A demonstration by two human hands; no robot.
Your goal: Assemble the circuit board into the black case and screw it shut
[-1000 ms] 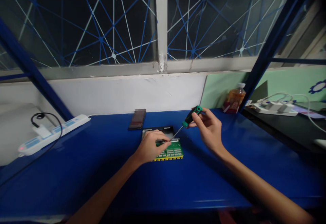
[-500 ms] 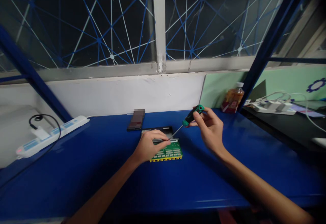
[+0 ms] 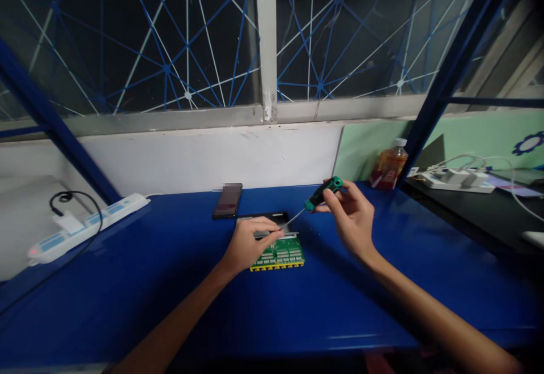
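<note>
One screwdriver [image 3: 322, 193], green and black, sits in the person's right hand [image 3: 353, 211], thumb and fingers curled round the handle. From that hand the shaft slants down and leftward, its tip ending at the fingertips of the left hand [image 3: 250, 242]. The left hand is nearly closed, thumb brought in toward the fingers; whether it grips the shaft or some small piece there, I cannot tell from where I stand. Beneath the left hand, and partly covered by it, lies a green board [image 3: 283, 251] with a yellow strip [image 3: 278, 266] along its near edge, on the blue table [image 3: 272, 317]. Just past the left hand is a black case [image 3: 284, 218], partly hidden by the fingers. A dark phone [image 3: 228, 203] lies beyond that hand, a little to its left. Well off to the left of the same hand stretches a white power strip [image 3: 91, 230]. Beyond the right hand, off to its right, stands a bottle [image 3: 389, 164] with a white cap.
</note>
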